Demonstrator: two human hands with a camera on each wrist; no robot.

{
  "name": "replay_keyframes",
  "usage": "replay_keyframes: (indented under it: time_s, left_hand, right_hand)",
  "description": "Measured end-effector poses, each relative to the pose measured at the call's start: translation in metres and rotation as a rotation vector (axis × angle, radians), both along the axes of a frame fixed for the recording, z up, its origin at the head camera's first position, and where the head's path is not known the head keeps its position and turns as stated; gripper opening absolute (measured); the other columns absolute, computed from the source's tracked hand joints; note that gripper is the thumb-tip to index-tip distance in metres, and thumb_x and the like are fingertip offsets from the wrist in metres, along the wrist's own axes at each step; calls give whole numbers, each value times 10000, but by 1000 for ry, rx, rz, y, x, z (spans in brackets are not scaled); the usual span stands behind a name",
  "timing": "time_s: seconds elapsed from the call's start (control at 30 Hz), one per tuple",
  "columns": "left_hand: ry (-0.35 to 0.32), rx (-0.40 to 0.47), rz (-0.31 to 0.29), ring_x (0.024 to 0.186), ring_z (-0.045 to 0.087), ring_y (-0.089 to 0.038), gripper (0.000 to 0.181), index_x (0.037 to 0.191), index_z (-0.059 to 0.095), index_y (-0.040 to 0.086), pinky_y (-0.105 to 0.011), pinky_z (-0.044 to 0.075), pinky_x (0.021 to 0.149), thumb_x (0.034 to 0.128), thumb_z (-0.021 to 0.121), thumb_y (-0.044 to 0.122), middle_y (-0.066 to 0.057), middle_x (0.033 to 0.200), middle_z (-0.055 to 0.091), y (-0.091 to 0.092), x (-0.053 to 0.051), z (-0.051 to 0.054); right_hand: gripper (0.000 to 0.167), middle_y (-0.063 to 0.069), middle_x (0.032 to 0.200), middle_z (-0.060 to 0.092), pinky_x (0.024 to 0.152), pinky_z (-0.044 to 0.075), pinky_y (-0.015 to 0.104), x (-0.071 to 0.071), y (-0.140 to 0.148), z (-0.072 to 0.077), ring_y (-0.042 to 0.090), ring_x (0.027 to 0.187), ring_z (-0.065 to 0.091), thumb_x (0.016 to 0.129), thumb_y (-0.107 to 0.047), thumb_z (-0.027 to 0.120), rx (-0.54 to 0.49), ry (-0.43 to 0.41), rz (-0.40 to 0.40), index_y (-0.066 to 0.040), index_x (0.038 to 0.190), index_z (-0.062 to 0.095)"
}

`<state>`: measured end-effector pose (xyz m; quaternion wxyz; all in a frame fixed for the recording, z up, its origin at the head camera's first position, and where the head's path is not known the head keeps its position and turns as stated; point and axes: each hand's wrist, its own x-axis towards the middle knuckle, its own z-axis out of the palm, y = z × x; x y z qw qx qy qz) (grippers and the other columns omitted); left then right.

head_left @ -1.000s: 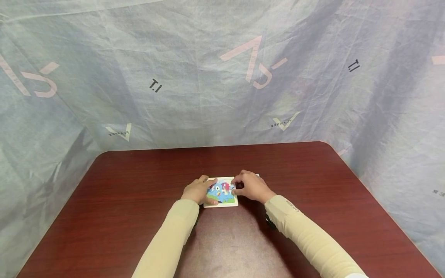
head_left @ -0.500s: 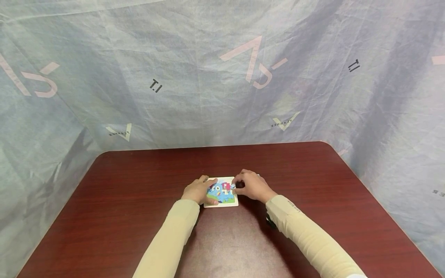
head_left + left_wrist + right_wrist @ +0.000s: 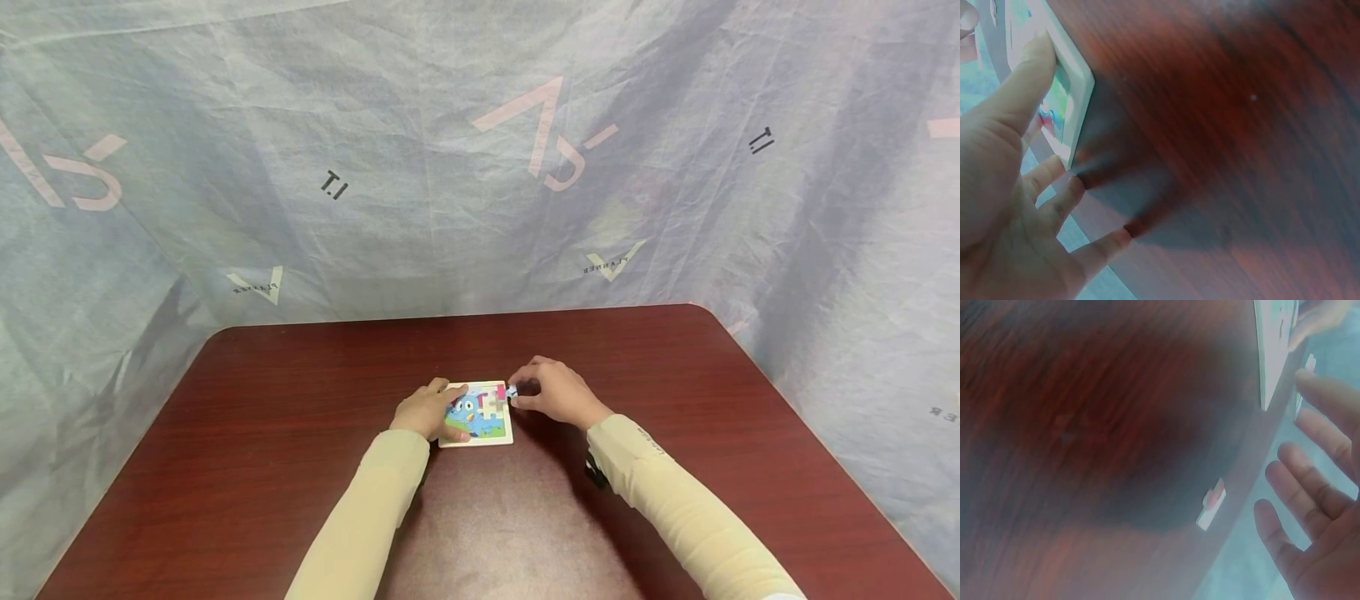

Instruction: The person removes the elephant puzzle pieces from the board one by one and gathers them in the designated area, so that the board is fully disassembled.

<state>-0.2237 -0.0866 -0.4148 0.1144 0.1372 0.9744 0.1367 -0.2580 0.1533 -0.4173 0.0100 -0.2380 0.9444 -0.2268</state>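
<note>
A small jigsaw puzzle board (image 3: 495, 442) with a pale frame and a blue cartoon animal lies on the table. Bare cells show at the picture's upper right. My left hand (image 3: 422, 412) rests on its left side, thumb and forefinger spread over the board; in the left wrist view the thumb (image 3: 1038, 59) presses on it and other fingers reach its edge and the tabletop. My right hand (image 3: 558, 393) pinches a blue and pink puzzle piece (image 3: 512, 391) by the board's upper right edge. Thumb and finger partly cover that piece (image 3: 1300, 394) in the right wrist view.
Another loose puzzle piece (image 3: 1212, 505) with a pink patch lies on the table near the right hand; the hand hides it in the head view. The dark red wooden table (image 3: 315, 367) has a printed grey cloth (image 3: 420, 208) hanging behind it.
My right hand has moved right and slightly away from me, taking the puzzle piece from over the picture to the board's edge, which uncovers bare cells. My left hand stays put.
</note>
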Motion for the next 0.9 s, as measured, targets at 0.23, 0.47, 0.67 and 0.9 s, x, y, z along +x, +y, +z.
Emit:
replay_keyframes:
  time_s: [0.23, 0.47, 0.67, 0.9]
  left_hand:
    - [1, -5, -4, 1354, 480, -363, 802, 1536, 477, 161, -517, 483, 1012, 844, 831, 359, -162, 1537, 426, 0, 3, 3]
    - [-1, 2, -1, 1360, 477, -364, 807, 1537, 477, 165, -519, 479, 1016, 839, 834, 358, -159, 1538, 426, 0, 3, 3]
    - [2, 15, 2, 1362, 474, -368, 811, 1533, 482, 166, -523, 482, 1007, 831, 842, 351, -160, 1539, 424, -1, 0, -2]
    - [3, 6, -5, 1360, 476, -362, 807, 1535, 477, 161, -518, 486, 1002, 839, 836, 355, -157, 1540, 422, 0, 3, 1]
  right_hand:
    - [287, 15, 1099, 672, 829, 524, 462, -1, 9, 5, 241, 948, 640, 855, -267, 837, 6, 24, -1, -171, 1119, 778]
    - [280, 42, 1110, 682, 811, 521, 482, -2, 21, 8, 296, 966, 647, 861, -263, 831, 4, 26, -4, -167, 1117, 771]
    - [282, 67, 1109, 678, 774, 516, 464, -3, 35, 12, 295, 938, 644, 884, -248, 813, 12, 30, -6, -145, 1142, 764]
    - [271, 62, 1098, 674, 795, 519, 500, -7, 54, 12, 301, 946, 647, 885, -246, 810, 33, 38, -32, -141, 1130, 767]
